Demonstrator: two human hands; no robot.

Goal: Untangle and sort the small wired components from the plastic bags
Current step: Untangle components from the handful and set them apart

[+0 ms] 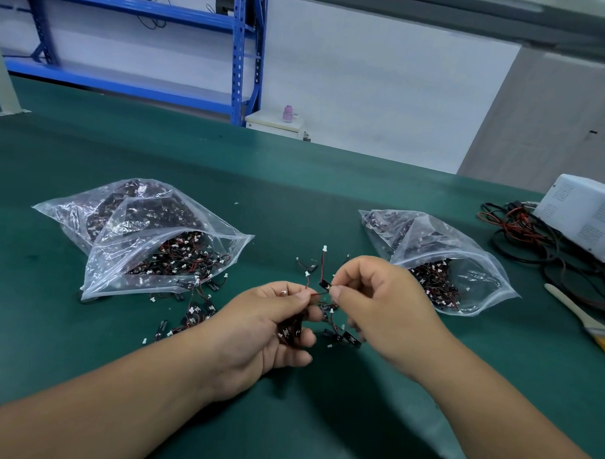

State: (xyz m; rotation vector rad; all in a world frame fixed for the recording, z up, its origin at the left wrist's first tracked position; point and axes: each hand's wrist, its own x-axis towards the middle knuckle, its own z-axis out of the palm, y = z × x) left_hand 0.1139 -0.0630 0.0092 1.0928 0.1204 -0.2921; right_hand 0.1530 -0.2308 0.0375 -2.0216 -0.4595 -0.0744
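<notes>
Both forearms are reaching in from the near edge and meeting over the green table (295, 194). The left hand (274, 317) is curling round a dark clump of wired parts (290, 330), with thumb and forefinger pinching a red wire, probably to anchor the tangle. The right hand (384, 307) is pinching one small black piece (324, 283) just beside it, its wire and white plug standing up (seemingly being teased free). Two open clear bags are lying either side. The left bag (149, 244) is spilling loose pieces (192, 314) toward the hands, while the right bag (444, 258) is keeping its load inside. One is perhaps serving as source and one as destination, though I cannot tell which. No brand, label or writing is showing legibly anywhere.
</notes>
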